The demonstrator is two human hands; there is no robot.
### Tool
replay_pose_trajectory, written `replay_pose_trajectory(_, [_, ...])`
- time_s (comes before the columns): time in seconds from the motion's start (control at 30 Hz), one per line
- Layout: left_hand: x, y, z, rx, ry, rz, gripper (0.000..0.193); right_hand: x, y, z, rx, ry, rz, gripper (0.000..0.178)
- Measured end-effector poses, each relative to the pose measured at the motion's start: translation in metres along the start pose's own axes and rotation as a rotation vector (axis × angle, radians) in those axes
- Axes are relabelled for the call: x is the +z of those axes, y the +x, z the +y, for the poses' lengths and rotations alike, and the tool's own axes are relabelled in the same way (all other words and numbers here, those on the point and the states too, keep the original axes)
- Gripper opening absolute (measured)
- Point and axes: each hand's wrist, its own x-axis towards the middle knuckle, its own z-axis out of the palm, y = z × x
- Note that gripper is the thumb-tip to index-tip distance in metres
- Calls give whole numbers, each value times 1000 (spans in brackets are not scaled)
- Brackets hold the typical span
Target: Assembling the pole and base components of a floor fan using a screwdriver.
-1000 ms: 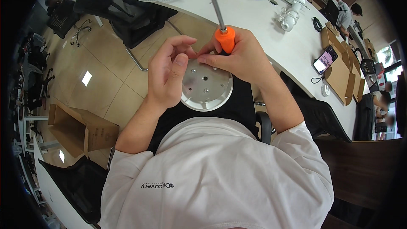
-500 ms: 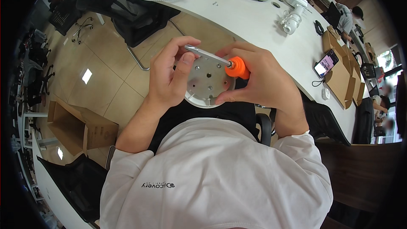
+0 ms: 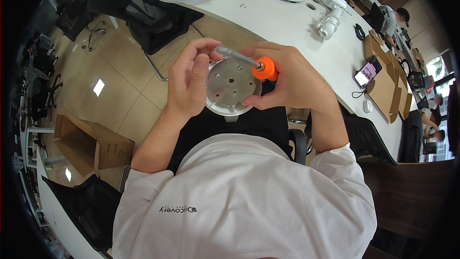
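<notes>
While cupping the round plate (image 3: 227,90) in the half-curled left hand (image 3: 187,82), gripping the orange screwdriver (image 3: 265,69) with bent fingers of the right hand (image 3: 291,76); touching the plate with that thumb.

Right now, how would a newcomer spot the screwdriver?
Start at the white shirt filling the lower middle, then go up to the right hand. The screwdriver is tucked in it, pointing left over the round plate. Its bright orange sets it apart from that silvery plate.
</notes>
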Motion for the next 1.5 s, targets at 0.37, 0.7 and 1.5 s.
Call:
replay_pose_trajectory(0.37, [0,2,1,-31,29,-42,57,5,-2,7,50,62,21,71])
replay_pose_trajectory(0.7, [-6,3,0,-75,15,-122,48,2,-6,-13,122,-83,-16,74])
replay_pose_trajectory(1.5, [-26,1,46,-141,276,-486,92,3,-15,-8,57,8,31,66])
